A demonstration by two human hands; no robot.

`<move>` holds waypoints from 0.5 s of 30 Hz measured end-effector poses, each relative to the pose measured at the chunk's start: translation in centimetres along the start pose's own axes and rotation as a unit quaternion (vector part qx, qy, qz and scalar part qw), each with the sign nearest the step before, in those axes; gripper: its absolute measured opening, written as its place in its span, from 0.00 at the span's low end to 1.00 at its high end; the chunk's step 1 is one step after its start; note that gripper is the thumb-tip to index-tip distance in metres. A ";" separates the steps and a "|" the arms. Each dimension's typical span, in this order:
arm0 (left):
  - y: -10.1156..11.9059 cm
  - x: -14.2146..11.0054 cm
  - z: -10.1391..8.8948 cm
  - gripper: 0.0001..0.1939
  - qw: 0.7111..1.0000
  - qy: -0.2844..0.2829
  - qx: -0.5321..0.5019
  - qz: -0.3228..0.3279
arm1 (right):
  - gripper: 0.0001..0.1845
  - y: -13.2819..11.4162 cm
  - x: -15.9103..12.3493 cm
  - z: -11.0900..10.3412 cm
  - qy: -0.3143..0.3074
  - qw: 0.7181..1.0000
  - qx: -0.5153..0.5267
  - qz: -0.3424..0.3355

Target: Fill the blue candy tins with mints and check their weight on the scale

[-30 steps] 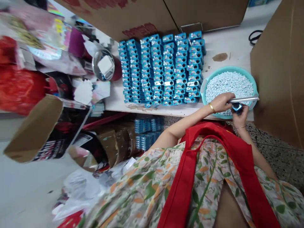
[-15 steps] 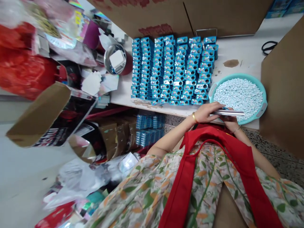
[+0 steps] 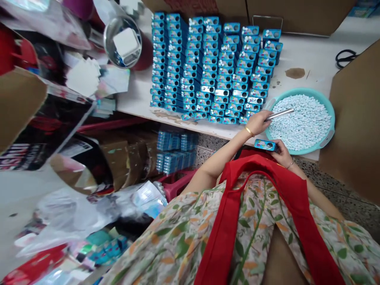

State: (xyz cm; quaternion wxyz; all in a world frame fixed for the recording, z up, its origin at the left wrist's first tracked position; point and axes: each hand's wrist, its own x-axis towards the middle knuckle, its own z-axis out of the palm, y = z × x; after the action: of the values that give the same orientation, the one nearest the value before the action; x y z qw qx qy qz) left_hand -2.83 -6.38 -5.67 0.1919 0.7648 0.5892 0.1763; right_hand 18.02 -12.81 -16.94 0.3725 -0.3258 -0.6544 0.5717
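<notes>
My left hand point(image 3: 259, 123), a gold bracelet at its wrist, is closed around one end of a slim silver metal tube point(image 3: 280, 114). The tube's far end reaches over the light blue basin point(image 3: 331, 114), which is full of small white pellets point(image 3: 303, 122). Below it, near the table's front edge, my right hand point(image 3: 282, 155) grips a small blue box point(image 3: 265, 145) by its right end. A dark round hole shows on the box's upward face. Beside my left hand stand rows of similar blue boxes point(image 3: 221, 77), some with white pellets on top.
A cardboard carton point(image 3: 353, 114) stands right of the basin, and another point(image 3: 285, 18) lies along the back. Scissors point(image 3: 346, 58) rest at the back right. On the left are a metal container point(image 3: 123, 41) and piled packaging. More blue boxes point(image 3: 176, 152) sit below the table edge.
My left hand has moved away from my right, taking the tube up over the basin's left side. The blue box in my right hand now shows clearly. The camera view has shifted.
</notes>
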 end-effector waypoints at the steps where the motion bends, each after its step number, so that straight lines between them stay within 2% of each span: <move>1: -0.3 0.3 -0.2 0.21 1.000 0.009 0.012 -0.016 | 0.20 0.2 -0.2 0.0 0.005 1.000 -0.001 0.002; 3: -1.0 0.9 -0.5 0.21 0.999 0.017 0.033 -0.037 | 0.20 0.4 -0.6 0.1 0.014 1.000 0.001 0.007; 5: -1.4 1.6 -0.3 0.21 0.999 0.001 0.040 -0.030 | 0.21 0.3 -0.9 0.0 0.024 1.000 0.004 0.016; 8: -1.0 3.7 0.9 0.22 0.998 -0.044 0.027 0.022 | 0.22 0.0 -1.2 -0.2 0.033 0.999 0.004 0.029; 11: 0.1 5.6 1.7 0.33 0.994 -0.043 -0.008 0.098 | 0.22 -0.7 -1.3 -0.3 0.049 0.998 -0.001 0.035; 13: 0.7 5.4 1.3 0.38 0.988 -0.031 -0.038 0.144 | 0.23 -1.2 -1.2 -0.4 0.073 0.996 0.006 0.042; 15: 1.1 3.3 0.2 0.37 0.980 -0.052 -0.064 0.184 | 0.23 -1.5 -1.1 -0.3 0.090 0.995 0.016 0.049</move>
State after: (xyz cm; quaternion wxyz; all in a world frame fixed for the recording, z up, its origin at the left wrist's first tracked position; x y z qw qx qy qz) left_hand -1.01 -3.41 -5.15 0.2353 0.8543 0.4154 0.2054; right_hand 18.89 -13.81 -15.51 0.4066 -0.4014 -0.5922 0.5682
